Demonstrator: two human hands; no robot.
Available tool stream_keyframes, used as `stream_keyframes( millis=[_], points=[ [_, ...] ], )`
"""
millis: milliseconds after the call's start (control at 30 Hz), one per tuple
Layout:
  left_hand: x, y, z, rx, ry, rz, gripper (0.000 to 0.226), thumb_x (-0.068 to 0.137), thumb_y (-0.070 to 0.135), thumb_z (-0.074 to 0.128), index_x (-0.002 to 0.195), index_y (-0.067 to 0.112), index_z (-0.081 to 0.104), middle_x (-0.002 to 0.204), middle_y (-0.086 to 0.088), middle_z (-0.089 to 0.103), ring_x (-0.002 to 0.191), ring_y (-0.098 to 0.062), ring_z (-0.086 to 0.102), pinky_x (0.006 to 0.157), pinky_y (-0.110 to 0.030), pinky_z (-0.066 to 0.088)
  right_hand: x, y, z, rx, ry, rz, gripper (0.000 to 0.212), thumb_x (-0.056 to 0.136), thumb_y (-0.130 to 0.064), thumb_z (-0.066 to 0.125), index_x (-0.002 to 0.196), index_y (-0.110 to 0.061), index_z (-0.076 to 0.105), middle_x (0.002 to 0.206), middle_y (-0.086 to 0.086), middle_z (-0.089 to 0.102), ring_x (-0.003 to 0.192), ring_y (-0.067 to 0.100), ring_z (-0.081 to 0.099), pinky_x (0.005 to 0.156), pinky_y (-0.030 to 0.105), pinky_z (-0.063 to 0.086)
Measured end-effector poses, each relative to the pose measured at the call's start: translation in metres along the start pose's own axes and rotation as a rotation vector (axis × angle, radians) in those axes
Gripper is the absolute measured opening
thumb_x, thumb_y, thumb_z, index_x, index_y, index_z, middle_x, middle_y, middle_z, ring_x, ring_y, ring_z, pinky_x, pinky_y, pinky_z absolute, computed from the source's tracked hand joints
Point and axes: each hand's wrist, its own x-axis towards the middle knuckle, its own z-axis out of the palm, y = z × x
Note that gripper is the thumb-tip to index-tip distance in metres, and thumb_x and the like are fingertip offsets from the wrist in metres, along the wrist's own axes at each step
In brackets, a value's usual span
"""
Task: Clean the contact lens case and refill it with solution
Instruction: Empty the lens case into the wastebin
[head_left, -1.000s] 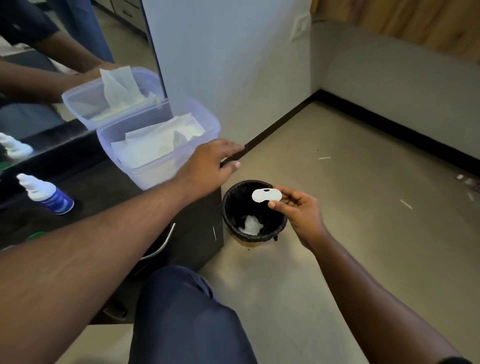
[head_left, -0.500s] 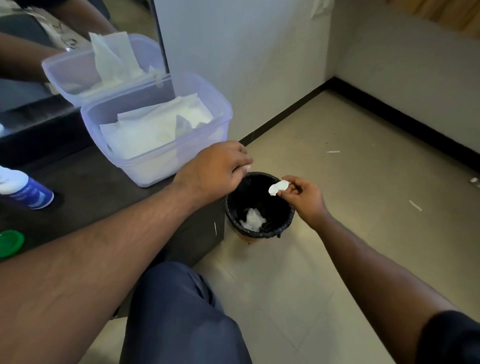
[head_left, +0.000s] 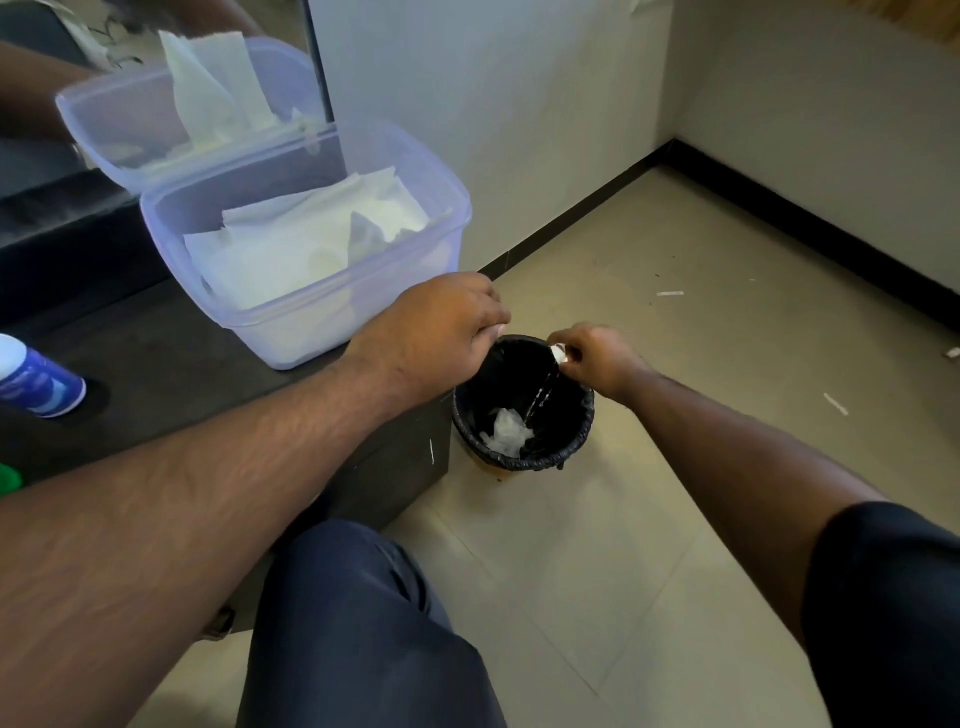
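Observation:
My right hand (head_left: 597, 361) holds the white contact lens case (head_left: 557, 354) tipped over the rim of a small black-lined bin (head_left: 582, 415) on the floor. A thin stream of liquid (head_left: 540, 397) runs from the case down into the bin, where a crumpled white tissue (head_left: 506, 432) lies. Most of the case is hidden by my fingers. My left hand (head_left: 441, 327) hovers curled at the dark counter's corner, beside the bin, with nothing visible in it. The blue and white solution bottle (head_left: 36, 382) lies at the left edge of the counter.
A clear plastic tub (head_left: 311, 322) of white tissues stands on the dark counter (head_left: 156, 364) against a mirror. A green cap (head_left: 9, 478) shows at the far left edge. My knee in dark trousers (head_left: 358, 623) is below. Tiled floor with small scraps extends right to the walls.
My right hand turned the case over above the bin and liquid now pours out. My left hand curled its fingers and drew closer to the bin. The camera dipped down and nearer.

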Motion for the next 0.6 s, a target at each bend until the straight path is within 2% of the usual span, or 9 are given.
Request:
stream_keyframes(
  millis=[100,200,467,600],
  points=[
    [0.0,0.001,0.0,-0.002,0.003,0.003,0.021,0.092,0.014,0.058,0.106,0.008,0.072,0.1,-0.003,0.067,0.086,-0.011,0.061,0.075,-0.018,0.045,0.006,-0.002,0.0,-0.089,-0.054,-0.033,0.035,0.09,-0.013,0.058,0.123,-0.021,0.059,0.098,-0.005,0.054,0.089,0.012,0.052,0.073,0.022,0.037],
    [0.0,0.001,0.0,0.001,0.006,0.002,0.021,0.092,0.014,0.058,0.106,0.008,0.072,0.101,-0.003,0.067,0.087,-0.012,0.062,0.075,-0.017,0.044,0.009,-0.005,-0.001,-0.163,-0.11,-0.081,0.036,0.09,-0.016,0.056,0.125,-0.022,0.057,0.096,-0.007,0.049,0.088,0.01,0.047,0.073,0.024,0.036],
    [-0.001,0.002,-0.001,0.002,0.009,0.006,0.021,0.092,0.014,0.058,0.104,0.008,0.072,0.098,-0.003,0.067,0.087,-0.012,0.061,0.072,-0.017,0.039,0.011,-0.011,-0.006,-0.277,-0.153,-0.16,0.036,0.091,-0.014,0.054,0.127,-0.02,0.056,0.108,0.003,0.058,0.097,0.016,0.052,0.075,0.025,0.038],
    [-0.001,0.003,-0.002,0.005,-0.013,0.009,0.021,0.091,0.013,0.057,0.103,0.007,0.073,0.098,-0.004,0.067,0.086,-0.014,0.062,0.072,-0.019,0.043,0.01,-0.011,-0.009,-0.289,-0.161,-0.165,0.037,0.091,-0.012,0.053,0.128,-0.02,0.056,0.11,0.003,0.058,0.101,0.018,0.053,0.08,0.027,0.044]
  ],
)
